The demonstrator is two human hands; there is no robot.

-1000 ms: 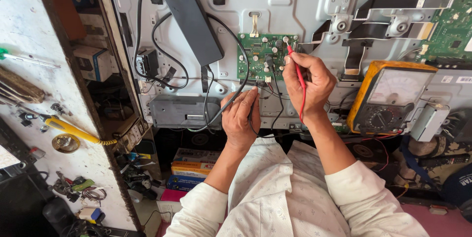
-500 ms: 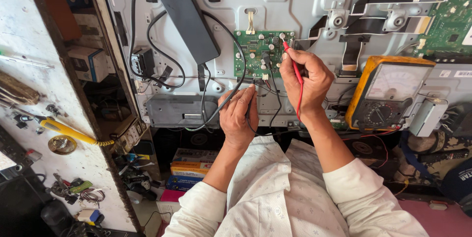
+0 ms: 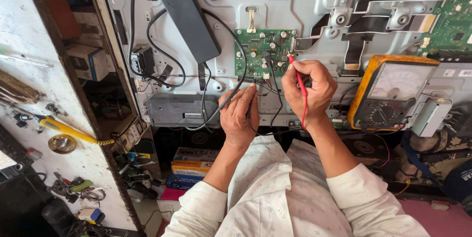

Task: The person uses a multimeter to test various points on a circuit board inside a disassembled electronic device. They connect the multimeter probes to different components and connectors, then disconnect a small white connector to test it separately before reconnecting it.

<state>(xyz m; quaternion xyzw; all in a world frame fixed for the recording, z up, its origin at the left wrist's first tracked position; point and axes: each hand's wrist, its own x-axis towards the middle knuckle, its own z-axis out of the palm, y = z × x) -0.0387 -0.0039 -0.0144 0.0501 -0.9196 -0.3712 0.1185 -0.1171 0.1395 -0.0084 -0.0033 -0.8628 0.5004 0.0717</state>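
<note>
Below the bench, orange and blue boxes (image 3: 195, 167) lie stacked. The right hand (image 3: 309, 87) pinches a red probe (image 3: 298, 77) onto the green circuit board (image 3: 263, 53); the left hand (image 3: 239, 114), fingers curled, grips black wires (image 3: 253, 119).

right hand (image 3: 309, 85): red probe (image 3: 297, 72) on green board (image 3: 264, 53) | left hand (image 3: 239, 113): black lead (image 3: 251, 119)

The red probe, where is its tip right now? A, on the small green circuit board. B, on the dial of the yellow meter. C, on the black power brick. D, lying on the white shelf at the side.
A: the right hand holds the red probe with its tip at the right edge of the small green circuit board, well apart from the yellow meter.
</note>
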